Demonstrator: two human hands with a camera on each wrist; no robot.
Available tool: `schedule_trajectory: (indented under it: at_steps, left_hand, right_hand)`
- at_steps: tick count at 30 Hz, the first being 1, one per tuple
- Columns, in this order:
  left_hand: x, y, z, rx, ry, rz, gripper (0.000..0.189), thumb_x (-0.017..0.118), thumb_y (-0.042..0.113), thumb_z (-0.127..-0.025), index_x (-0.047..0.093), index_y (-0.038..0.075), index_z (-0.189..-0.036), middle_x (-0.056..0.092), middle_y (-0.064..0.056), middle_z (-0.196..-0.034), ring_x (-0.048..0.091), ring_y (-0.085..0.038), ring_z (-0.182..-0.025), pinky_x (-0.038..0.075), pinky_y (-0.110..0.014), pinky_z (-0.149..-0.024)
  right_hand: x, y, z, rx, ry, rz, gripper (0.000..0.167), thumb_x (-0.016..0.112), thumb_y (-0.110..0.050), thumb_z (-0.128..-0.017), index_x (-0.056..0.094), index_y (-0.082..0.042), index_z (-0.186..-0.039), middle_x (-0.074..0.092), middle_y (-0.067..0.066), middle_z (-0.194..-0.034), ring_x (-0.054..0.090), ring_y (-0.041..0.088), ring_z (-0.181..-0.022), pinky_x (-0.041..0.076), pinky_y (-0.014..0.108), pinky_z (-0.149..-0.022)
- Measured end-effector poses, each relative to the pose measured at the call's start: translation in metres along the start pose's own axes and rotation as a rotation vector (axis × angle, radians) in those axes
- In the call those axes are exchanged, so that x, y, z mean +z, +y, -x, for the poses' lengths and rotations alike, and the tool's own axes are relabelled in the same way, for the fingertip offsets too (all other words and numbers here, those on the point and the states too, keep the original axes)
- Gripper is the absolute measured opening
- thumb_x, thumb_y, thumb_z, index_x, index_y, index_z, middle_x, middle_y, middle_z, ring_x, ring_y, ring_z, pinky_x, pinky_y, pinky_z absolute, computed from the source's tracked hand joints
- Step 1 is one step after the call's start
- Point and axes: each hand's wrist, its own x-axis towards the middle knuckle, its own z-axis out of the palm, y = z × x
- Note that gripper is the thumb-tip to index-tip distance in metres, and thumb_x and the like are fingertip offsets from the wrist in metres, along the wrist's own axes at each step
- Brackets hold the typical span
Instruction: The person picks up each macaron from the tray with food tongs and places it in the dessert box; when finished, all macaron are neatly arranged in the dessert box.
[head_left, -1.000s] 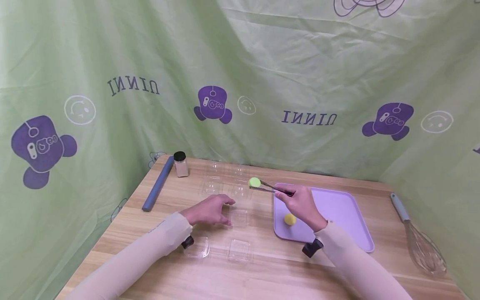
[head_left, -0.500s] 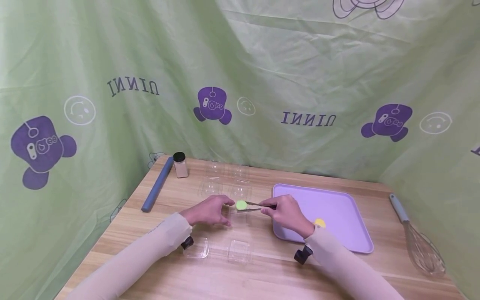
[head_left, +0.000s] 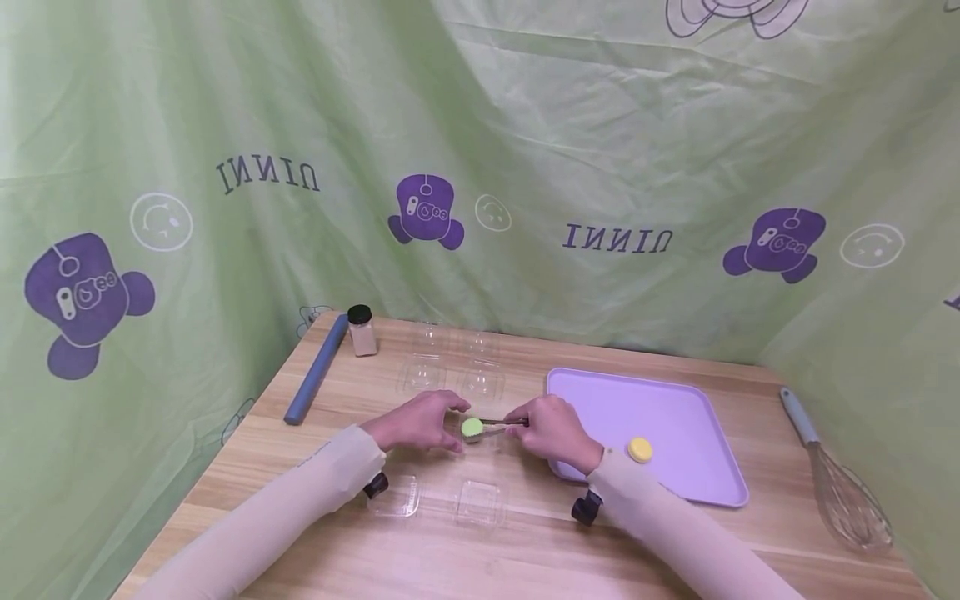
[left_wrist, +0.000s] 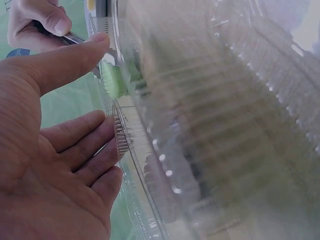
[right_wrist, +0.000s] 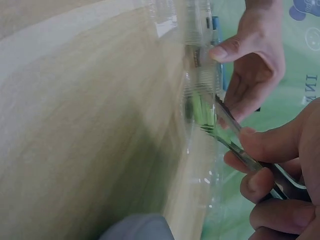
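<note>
"What's the right hand (head_left: 555, 432) doing?"
"Pinching tongs (right_wrist: 248, 159), their tips round a green cookie (head_left: 472, 428), in or just over the clear box (right_wrist: 201, 84); I can't tell which."
"The left hand (head_left: 420, 421)?"
"Spread, at the box's left side. A yellow cookie (head_left: 640, 450) lies on the purple tray (head_left: 693, 417), right."

Around the left hand (head_left: 415, 421), the wooden table (head_left: 352, 558) bears clear containers (head_left: 478, 502); leftward, a rod (head_left: 317, 370) and jar (head_left: 363, 337); rightward, a tray (head_left: 678, 429) and whisk (head_left: 820, 457).
</note>
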Motion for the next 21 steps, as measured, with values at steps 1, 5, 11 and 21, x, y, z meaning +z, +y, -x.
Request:
schedule_trajectory:
  at_steps: [1, 5, 11, 21]
  left_hand:
    - [0.0001, -0.0003, 0.0000, 0.000, 0.000, -0.002, 0.076, 0.090, 0.026, -0.073, 0.059, 0.005, -0.138, 0.064, -0.012, -0.139, 0.057, -0.032, -0.132, 0.044, -0.050, -0.117]
    - [0.0004, -0.0016, -0.0006, 0.012, 0.005, -0.009, 0.076, 0.090, 0.027, -0.072, 0.059, 0.003, -0.137, 0.064, -0.013, -0.138, 0.058, -0.033, -0.132, 0.045, -0.050, -0.117]
    - [-0.0005, -0.0014, -0.0009, 0.020, 0.004, -0.003, 0.076, 0.090, 0.029, -0.072, 0.059, 0.003, -0.137, 0.064, -0.013, -0.138, 0.058, -0.034, -0.132, 0.045, -0.050, -0.117]
    - [-0.0012, 0.0005, -0.0005, 0.025, 0.008, -0.021, 0.076, 0.090, 0.028, -0.073, 0.059, 0.003, -0.137, 0.064, -0.014, -0.138, 0.058, -0.034, -0.132, 0.044, -0.050, -0.117]
  right_hand:
    - [0.0007, -0.0007, -0.0004, 0.000, -0.003, 0.005, 0.013, 0.081, -0.024, -0.081, 0.083, -0.021, -0.094, 0.073, -0.007, -0.067, 0.037, 0.003, -0.048, 0.033, 0.021, -0.046]
    - [0.0009, -0.0024, -0.0015, 0.014, -0.024, 0.010, 0.015, 0.081, -0.025, -0.081, 0.083, -0.020, -0.095, 0.066, -0.009, -0.060, 0.035, 0.004, -0.046, 0.031, 0.022, -0.045]
    - [-0.0025, -0.0026, -0.0013, 0.049, -0.073, 0.024, 0.017, 0.080, -0.028, -0.084, 0.083, -0.021, -0.099, 0.045, -0.011, -0.050, 0.032, 0.004, -0.046, 0.030, 0.023, -0.045]
    - [-0.0051, -0.0054, 0.0000, 0.074, -0.087, 0.042, 0.018, 0.080, -0.030, -0.083, 0.082, -0.023, -0.099, 0.047, -0.012, -0.052, 0.038, 0.006, -0.048, 0.032, 0.026, -0.045]
